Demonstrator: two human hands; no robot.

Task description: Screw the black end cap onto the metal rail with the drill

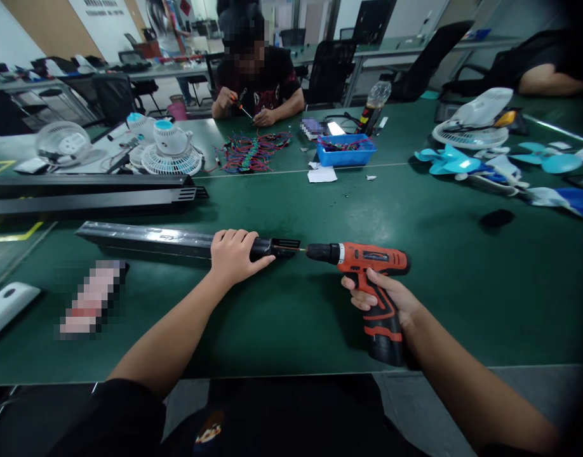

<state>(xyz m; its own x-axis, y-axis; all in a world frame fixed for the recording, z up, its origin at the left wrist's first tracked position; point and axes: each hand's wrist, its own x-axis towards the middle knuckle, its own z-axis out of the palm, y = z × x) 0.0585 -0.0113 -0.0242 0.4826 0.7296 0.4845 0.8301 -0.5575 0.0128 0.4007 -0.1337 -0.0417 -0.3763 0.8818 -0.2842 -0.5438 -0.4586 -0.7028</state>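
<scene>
My left hand [234, 257] is wrapped over the right part of a long black metal bar [143, 238] lying on the green table. A slotted black end piece [286, 244] sticks out of the bar's right end. In my right hand [387, 295] is a red and black cordless drill [372, 257], its grip held upright with fingers around the handle. The drill's chuck points left, and its thin bit [302, 250] reaches to the slotted end. Whether the bit sits in a screw there, I cannot tell.
More long black bars [91, 200] lie behind at the left. A blurred phone-like thing [94, 298] is nearer me. Across the table a person [258, 70] holds a screwdriver [244, 109] by tangled wires [251, 152]. A blue bin [346, 152], fan parts [448, 162] and a bottle [373, 105] stand around.
</scene>
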